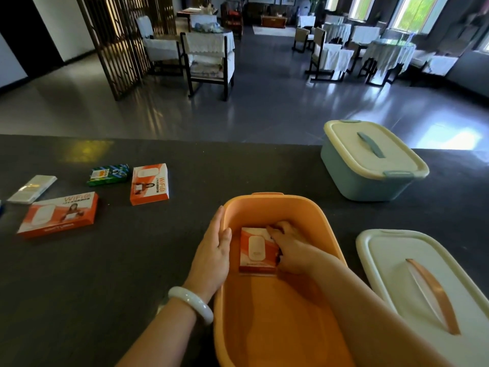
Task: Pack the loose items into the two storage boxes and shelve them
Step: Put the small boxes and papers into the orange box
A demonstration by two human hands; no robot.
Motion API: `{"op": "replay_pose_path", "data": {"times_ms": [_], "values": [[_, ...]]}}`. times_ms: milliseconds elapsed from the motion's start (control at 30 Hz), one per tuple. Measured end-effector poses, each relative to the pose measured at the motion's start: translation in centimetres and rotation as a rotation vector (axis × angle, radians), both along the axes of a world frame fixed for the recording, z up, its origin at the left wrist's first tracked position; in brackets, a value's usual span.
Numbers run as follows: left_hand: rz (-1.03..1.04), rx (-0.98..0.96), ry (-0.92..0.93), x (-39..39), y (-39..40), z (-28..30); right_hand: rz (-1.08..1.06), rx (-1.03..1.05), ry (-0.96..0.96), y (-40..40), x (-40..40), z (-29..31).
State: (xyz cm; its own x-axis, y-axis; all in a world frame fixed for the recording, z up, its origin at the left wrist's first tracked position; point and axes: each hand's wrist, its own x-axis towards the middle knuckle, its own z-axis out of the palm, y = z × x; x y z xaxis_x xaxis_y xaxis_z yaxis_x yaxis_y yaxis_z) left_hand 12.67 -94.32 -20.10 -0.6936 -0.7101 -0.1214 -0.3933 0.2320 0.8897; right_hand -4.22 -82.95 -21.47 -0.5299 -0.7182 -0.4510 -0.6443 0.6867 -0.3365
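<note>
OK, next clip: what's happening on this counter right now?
A person is packing small boxes into an open orange storage box. The right hand grips an orange carton inside it, while the left hand rests on the box's left wall. Its lid lies to the right. The blue storage box is closed. Two more orange cartons, a green pack and a silver packet wait on the left.

floor [264, 102]: grey, glossy, catching window glare | windows [412, 11]: far right, bright, greenery outside | chairs [209, 59]: dark frames, white covers (several groups) | lattice screen [116, 41]: wooden, at left | counter [105, 260]: dark, speckled
</note>
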Motion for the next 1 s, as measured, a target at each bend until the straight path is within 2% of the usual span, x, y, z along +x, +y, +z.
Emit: {"op": "replay_pose_path", "data": {"times_ms": [200,367,500,633,767,1000], "values": [[0.005,0.001,0.007,0.1,0.1,0.1,-0.012,-0.005,-0.002,0.1,0.1,0.2],[0.006,-0.026,0.028,0.1,0.3,0.2,0.041,-0.103,0.014,0.4,0.8,-0.5],[0.01,-0.035,0.024,0.1,0.3,0.3,-0.051,-0.157,-0.114,0.5,1.4,-0.7],[0.004,-0.032,0.012,0.1,0.2,0.2,-0.083,-0.151,-0.152,0.7,1.5,-0.6],[0.021,-0.017,0.013,0.1,0.2,0.1,-0.027,-0.059,-0.11,0.8,1.3,-0.3],[0.021,-0.027,0.008,0.1,0.2,0.2,-0.033,-0.091,-0.121,0.8,1.0,-0.3]]}}
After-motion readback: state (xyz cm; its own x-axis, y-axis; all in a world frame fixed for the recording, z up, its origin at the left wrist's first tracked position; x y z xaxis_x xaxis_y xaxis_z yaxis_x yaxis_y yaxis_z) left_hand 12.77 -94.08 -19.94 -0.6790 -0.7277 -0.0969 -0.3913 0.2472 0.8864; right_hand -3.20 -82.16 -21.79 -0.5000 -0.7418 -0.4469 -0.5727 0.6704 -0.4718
